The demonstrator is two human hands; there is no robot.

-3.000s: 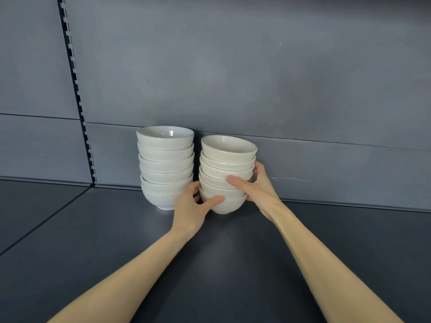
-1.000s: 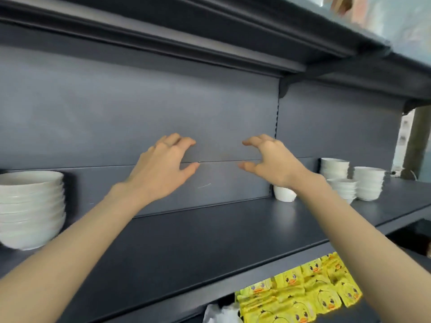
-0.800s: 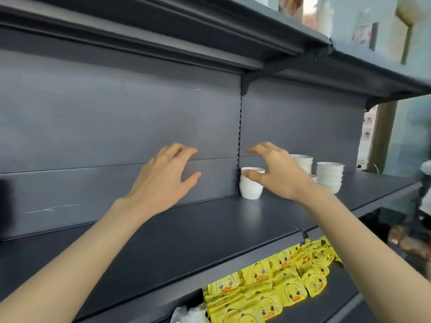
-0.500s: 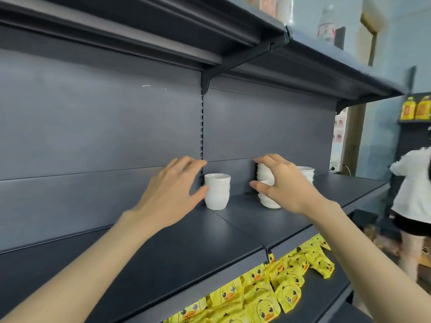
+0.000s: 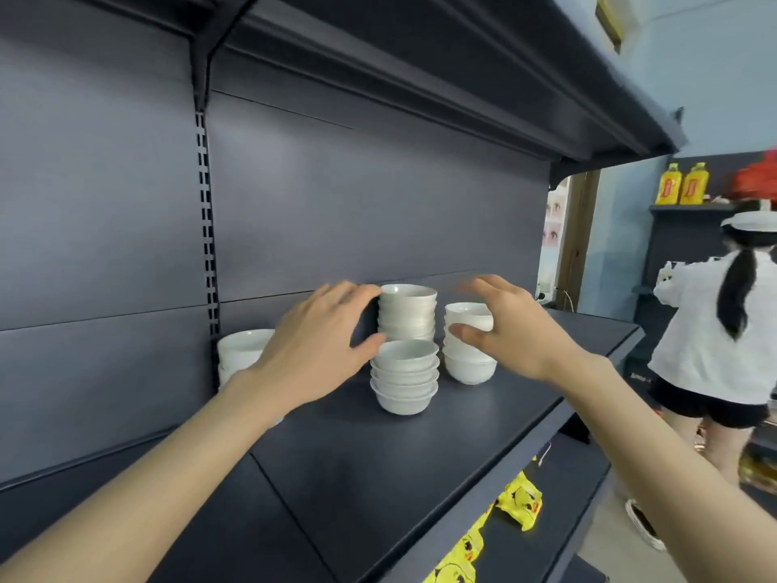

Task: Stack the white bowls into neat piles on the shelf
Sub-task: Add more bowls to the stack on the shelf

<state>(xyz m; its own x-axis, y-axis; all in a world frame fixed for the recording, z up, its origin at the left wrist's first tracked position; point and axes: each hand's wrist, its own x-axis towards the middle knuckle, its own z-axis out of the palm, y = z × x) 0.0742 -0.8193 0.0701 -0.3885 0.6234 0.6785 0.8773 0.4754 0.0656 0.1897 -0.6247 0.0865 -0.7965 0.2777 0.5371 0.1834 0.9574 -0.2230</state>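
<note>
Head view: the hands have travelled right along the shelf [image 5: 420,456] to more white bowls [image 5: 404,376]. Left hand [image 5: 319,351] and right hand [image 5: 513,330] flank the tall far pile [image 5: 407,313], fingers [image 5: 349,292] spread, gripping nothing; another gathering likely begins.

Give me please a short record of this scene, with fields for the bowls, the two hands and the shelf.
white piles: four, on the dark shelf
tallest: back pile
left hand: spread, beside back pile and front pile
right hand: thumb before right pile, grip unclear
left pile: partly hidden behind left hand
below: yellow packets
</note>
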